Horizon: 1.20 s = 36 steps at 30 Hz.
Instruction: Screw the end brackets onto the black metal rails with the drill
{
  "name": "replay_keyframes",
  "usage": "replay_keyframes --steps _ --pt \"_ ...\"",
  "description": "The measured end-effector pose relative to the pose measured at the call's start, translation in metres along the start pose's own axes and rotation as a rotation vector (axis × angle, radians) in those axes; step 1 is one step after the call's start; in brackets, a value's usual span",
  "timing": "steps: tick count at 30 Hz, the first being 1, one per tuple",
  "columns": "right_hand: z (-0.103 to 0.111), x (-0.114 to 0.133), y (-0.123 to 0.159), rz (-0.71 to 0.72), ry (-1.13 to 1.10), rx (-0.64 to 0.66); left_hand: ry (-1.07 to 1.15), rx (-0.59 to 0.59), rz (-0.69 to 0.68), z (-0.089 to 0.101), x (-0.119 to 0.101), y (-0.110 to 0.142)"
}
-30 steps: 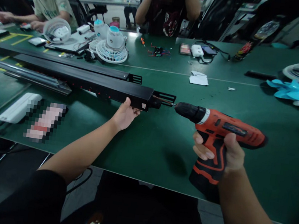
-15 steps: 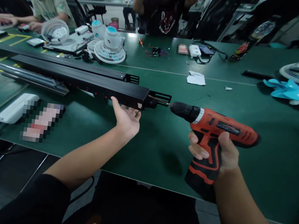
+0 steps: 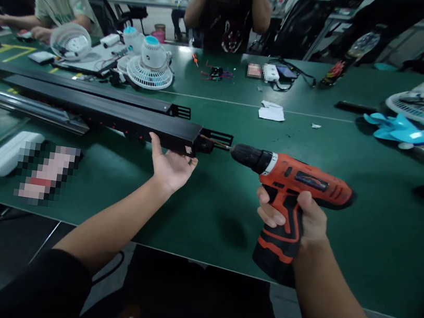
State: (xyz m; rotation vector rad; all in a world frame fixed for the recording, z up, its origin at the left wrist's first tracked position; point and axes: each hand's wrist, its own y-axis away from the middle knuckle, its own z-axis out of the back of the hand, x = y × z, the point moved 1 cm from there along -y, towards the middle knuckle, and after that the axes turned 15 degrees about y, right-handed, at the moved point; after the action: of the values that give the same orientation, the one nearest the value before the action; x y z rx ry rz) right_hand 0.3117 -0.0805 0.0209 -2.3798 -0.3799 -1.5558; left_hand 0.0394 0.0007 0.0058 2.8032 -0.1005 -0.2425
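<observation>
A long black box-shaped metal bar [image 3: 135, 116] lies across the left half of the table, its near end raised. My left hand [image 3: 173, 168] holds that end from below, palm up, thumb against the side; the fingertips are partly hidden under it. In my right hand [image 3: 312, 218] is an orange and black cordless drill [image 3: 303, 180], fingers wrapped round its handle. The drill points left, and its bit [image 3: 227, 148] reaches the end of the bar beside a slotted black bracket [image 3: 219, 137]. Whether the bit sits in a screw cannot be made out.
A second black bar [image 3: 141, 100] lies behind, and shiny metal strips [image 3: 45, 113] in front. Left stand white fans [image 3: 151, 69] and a white power-bank-like box [image 3: 10, 152]. Blue fan blades [image 3: 401, 129] and a bottle [image 3: 347, 62] are at right. Other people sit across the table.
My left hand's thumb has shifted back along the bar's side and the palm has turned upward beneath it. The drill stays lined up with the bar's end. The whole view has drifted slightly.
</observation>
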Motion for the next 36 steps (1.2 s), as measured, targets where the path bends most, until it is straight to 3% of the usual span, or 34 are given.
replay_keyframes --steps 8,15,24,36 --pt "0.003 0.000 0.004 -0.060 0.010 -0.015 -0.244 0.301 0.044 0.014 -0.023 -0.020" --pt "0.009 -0.005 0.006 -0.092 0.038 -0.032 -0.365 0.417 0.035 0.025 -0.035 -0.035" --pt "0.007 -0.004 0.004 -0.079 0.041 -0.023 -0.415 0.414 -0.015 0.033 -0.035 -0.038" --pt "0.005 -0.002 0.004 -0.092 0.025 -0.024 -0.419 0.357 -0.009 0.029 -0.032 -0.034"
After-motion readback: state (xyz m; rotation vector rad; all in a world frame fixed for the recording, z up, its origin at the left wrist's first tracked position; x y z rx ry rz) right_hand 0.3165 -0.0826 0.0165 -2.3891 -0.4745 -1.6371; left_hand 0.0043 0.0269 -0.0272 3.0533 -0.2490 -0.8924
